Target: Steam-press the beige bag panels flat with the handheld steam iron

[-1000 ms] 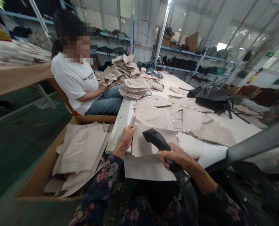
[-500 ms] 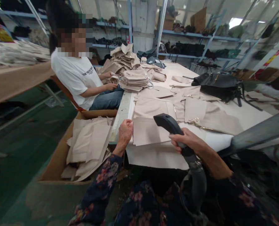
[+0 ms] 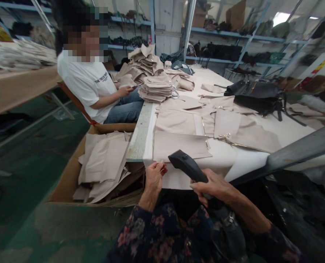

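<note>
- Gripping a black, curved, hard-looking nozzle (image 3: 188, 166) with a dark hose, the right hand (image 3: 214, 186) is closed around its neck at the near edge of the white-covered table (image 3: 140, 140); this hold likely lets the mouth be aimed leftward, toward the cloth.
- The left hand (image 3: 153, 179) is at the table's near left corner, fingertips pinched together; whether anything thin is between them, I cannot tell.
- The flat beige cloth panel (image 3: 179, 144) lies along the table's near edge, probably to be within easy reach of both hands.
- Left of the table, an open brown cardboard box (image 3: 69, 179) holds similar panels, perhaps stored low to save surface space.
- A seated person in a white T-shirt (image 3: 83, 84) is at the table's left side, near a neat beige cloth stack (image 3: 155, 88) on it.
</note>
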The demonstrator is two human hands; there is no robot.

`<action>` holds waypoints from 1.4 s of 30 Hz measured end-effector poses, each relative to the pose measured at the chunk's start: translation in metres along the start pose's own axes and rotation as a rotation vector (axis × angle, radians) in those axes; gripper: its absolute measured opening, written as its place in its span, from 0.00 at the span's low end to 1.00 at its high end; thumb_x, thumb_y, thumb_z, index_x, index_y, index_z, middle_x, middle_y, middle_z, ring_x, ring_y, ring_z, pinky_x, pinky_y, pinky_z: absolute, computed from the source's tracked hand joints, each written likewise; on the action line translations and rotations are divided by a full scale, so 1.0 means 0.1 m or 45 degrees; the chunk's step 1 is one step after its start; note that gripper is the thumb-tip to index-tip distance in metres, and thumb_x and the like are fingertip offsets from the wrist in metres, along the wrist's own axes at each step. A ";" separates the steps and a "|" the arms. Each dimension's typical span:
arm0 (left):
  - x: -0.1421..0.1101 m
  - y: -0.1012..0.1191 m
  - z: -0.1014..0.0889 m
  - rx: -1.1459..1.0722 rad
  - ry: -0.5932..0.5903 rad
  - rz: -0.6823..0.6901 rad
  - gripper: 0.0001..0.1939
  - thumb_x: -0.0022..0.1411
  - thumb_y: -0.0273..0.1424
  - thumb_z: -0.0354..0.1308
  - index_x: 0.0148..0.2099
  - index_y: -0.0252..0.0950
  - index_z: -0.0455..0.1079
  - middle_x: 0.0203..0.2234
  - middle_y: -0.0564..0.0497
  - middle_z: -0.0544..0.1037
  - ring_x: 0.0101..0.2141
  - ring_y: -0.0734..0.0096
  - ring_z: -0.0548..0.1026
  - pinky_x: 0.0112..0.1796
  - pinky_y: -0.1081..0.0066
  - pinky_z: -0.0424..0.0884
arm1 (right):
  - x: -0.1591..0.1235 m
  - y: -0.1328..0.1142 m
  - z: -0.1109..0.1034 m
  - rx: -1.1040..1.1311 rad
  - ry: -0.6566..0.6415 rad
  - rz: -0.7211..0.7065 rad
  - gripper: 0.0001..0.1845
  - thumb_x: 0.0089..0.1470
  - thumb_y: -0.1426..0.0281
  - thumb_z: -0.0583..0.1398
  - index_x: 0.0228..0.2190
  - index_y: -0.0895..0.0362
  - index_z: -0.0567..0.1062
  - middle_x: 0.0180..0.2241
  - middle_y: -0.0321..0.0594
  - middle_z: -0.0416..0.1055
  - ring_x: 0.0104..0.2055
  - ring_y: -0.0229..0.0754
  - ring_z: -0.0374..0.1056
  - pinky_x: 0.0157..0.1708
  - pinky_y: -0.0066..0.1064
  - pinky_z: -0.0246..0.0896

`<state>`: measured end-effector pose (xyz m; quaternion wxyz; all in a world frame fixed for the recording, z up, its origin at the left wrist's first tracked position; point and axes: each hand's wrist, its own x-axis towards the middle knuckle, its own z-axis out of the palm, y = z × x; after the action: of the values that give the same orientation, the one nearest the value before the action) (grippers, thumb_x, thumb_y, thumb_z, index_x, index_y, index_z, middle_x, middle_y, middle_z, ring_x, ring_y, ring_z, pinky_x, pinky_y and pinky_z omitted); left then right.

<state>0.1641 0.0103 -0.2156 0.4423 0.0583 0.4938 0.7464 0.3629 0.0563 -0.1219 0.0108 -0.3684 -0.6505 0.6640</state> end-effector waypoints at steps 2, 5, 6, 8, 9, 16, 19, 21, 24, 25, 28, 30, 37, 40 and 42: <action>0.05 -0.04 -0.01 -0.035 -0.014 0.047 0.20 0.35 0.36 0.72 0.22 0.32 0.65 0.18 0.55 0.69 0.22 0.78 0.67 0.26 0.75 0.65 | 0.02 -0.05 0.04 -0.032 -0.014 0.010 0.11 0.51 0.63 0.61 0.26 0.59 0.69 0.15 0.34 0.66 0.15 0.35 0.62 0.15 0.23 0.58; 0.07 -0.13 -0.05 -0.044 -0.060 0.102 0.17 0.38 0.35 0.71 0.21 0.32 0.66 0.17 0.55 0.69 0.22 0.79 0.66 0.26 0.75 0.63 | 0.12 -0.10 0.11 -0.036 -0.060 -0.010 0.11 0.51 0.64 0.60 0.24 0.58 0.68 0.15 0.34 0.66 0.15 0.35 0.61 0.14 0.23 0.57; 0.08 -0.16 -0.06 -0.042 -0.065 0.116 0.16 0.39 0.35 0.70 0.21 0.32 0.66 0.17 0.55 0.69 0.22 0.79 0.66 0.26 0.75 0.63 | 0.18 -0.11 0.12 -0.013 -0.075 -0.023 0.11 0.51 0.64 0.61 0.24 0.58 0.68 0.16 0.33 0.65 0.15 0.34 0.61 0.15 0.23 0.58; 0.08 -0.20 -0.07 -0.030 -0.067 0.144 0.16 0.41 0.35 0.69 0.20 0.33 0.66 0.16 0.56 0.68 0.22 0.79 0.65 0.27 0.75 0.62 | 0.29 -0.09 0.15 0.047 -0.084 -0.053 0.12 0.50 0.63 0.61 0.25 0.58 0.67 0.16 0.32 0.64 0.15 0.34 0.61 0.15 0.24 0.59; 0.08 -0.21 -0.08 -0.026 -0.067 0.155 0.16 0.42 0.36 0.69 0.20 0.33 0.66 0.16 0.56 0.68 0.22 0.79 0.65 0.27 0.76 0.62 | 0.34 -0.08 0.16 0.071 -0.082 -0.064 0.13 0.50 0.62 0.62 0.25 0.58 0.67 0.16 0.32 0.64 0.15 0.35 0.61 0.15 0.24 0.59; 0.12 -0.28 -0.11 -0.054 -0.077 0.174 0.15 0.43 0.37 0.68 0.21 0.33 0.67 0.17 0.55 0.69 0.23 0.78 0.66 0.29 0.75 0.64 | 0.27 -0.07 0.18 0.018 -0.054 -0.047 0.13 0.51 0.62 0.62 0.27 0.58 0.68 0.17 0.32 0.65 0.15 0.35 0.61 0.15 0.24 0.59; 0.15 -0.36 -0.14 0.041 -0.114 0.218 0.14 0.47 0.37 0.66 0.21 0.33 0.68 0.18 0.54 0.70 0.24 0.76 0.66 0.30 0.74 0.64 | 0.26 -0.11 0.19 0.021 -0.056 -0.021 0.13 0.51 0.61 0.62 0.25 0.58 0.68 0.17 0.33 0.64 0.15 0.35 0.61 0.15 0.24 0.59; 0.15 -0.39 -0.15 0.068 -0.131 0.239 0.13 0.48 0.36 0.65 0.21 0.33 0.69 0.18 0.53 0.71 0.24 0.76 0.67 0.31 0.73 0.64 | 0.33 -0.16 0.19 0.035 -0.023 -0.035 0.15 0.50 0.61 0.62 0.23 0.59 0.67 0.16 0.33 0.63 0.16 0.34 0.61 0.16 0.24 0.59; 0.13 -0.38 -0.13 0.032 -0.110 0.226 0.12 0.47 0.36 0.65 0.21 0.34 0.68 0.19 0.53 0.71 0.25 0.75 0.68 0.32 0.72 0.65 | 0.41 -0.25 0.14 0.141 0.074 -0.058 0.17 0.48 0.61 0.65 0.23 0.58 0.66 0.18 0.33 0.63 0.17 0.34 0.61 0.16 0.24 0.60; 0.12 -0.36 -0.11 0.012 -0.101 0.213 0.12 0.46 0.36 0.65 0.21 0.34 0.68 0.19 0.53 0.71 0.25 0.75 0.68 0.32 0.72 0.66 | 0.39 -0.28 0.12 0.185 0.101 -0.060 0.18 0.47 0.60 0.66 0.25 0.58 0.65 0.19 0.32 0.63 0.17 0.33 0.60 0.16 0.24 0.59; 0.10 -0.31 -0.06 -0.055 -0.104 0.175 0.13 0.42 0.36 0.66 0.21 0.34 0.68 0.19 0.53 0.71 0.25 0.75 0.68 0.32 0.72 0.66 | 0.21 -0.30 0.04 0.227 0.123 -0.054 0.19 0.46 0.60 0.66 0.28 0.57 0.64 0.19 0.31 0.63 0.16 0.33 0.60 0.16 0.25 0.59; 0.09 -0.29 -0.04 -0.102 -0.101 0.142 0.13 0.41 0.36 0.67 0.22 0.33 0.69 0.19 0.53 0.71 0.24 0.76 0.68 0.31 0.72 0.66 | 0.05 -0.24 0.00 0.178 0.113 -0.057 0.17 0.47 0.60 0.65 0.29 0.58 0.66 0.18 0.31 0.63 0.15 0.33 0.60 0.16 0.25 0.60; 0.03 -0.19 -0.04 -0.160 -0.120 0.144 0.13 0.40 0.33 0.68 0.19 0.33 0.66 0.17 0.55 0.69 0.23 0.77 0.67 0.29 0.73 0.65 | -0.08 0.02 0.12 -0.041 0.045 0.003 0.11 0.52 0.63 0.60 0.29 0.58 0.67 0.14 0.32 0.65 0.14 0.36 0.61 0.15 0.25 0.60; 0.00 -0.16 -0.06 -0.075 -0.109 0.226 0.13 0.42 0.34 0.66 0.18 0.34 0.65 0.16 0.55 0.68 0.23 0.76 0.67 0.29 0.73 0.64 | -0.03 0.01 0.19 -0.127 0.080 -0.011 0.09 0.52 0.64 0.60 0.31 0.57 0.68 0.15 0.32 0.66 0.14 0.36 0.61 0.13 0.24 0.58; -0.01 -0.15 -0.09 -0.003 -0.103 0.287 0.13 0.44 0.34 0.65 0.18 0.34 0.65 0.16 0.55 0.67 0.23 0.76 0.67 0.30 0.73 0.65 | -0.03 -0.01 0.22 -0.201 0.104 -0.040 0.08 0.52 0.66 0.60 0.31 0.57 0.67 0.15 0.32 0.67 0.14 0.35 0.62 0.12 0.22 0.56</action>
<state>0.1698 0.0053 -0.2316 0.3751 0.1429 0.4651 0.7890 0.3533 0.0366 -0.1223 0.0188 -0.3846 -0.7056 0.5949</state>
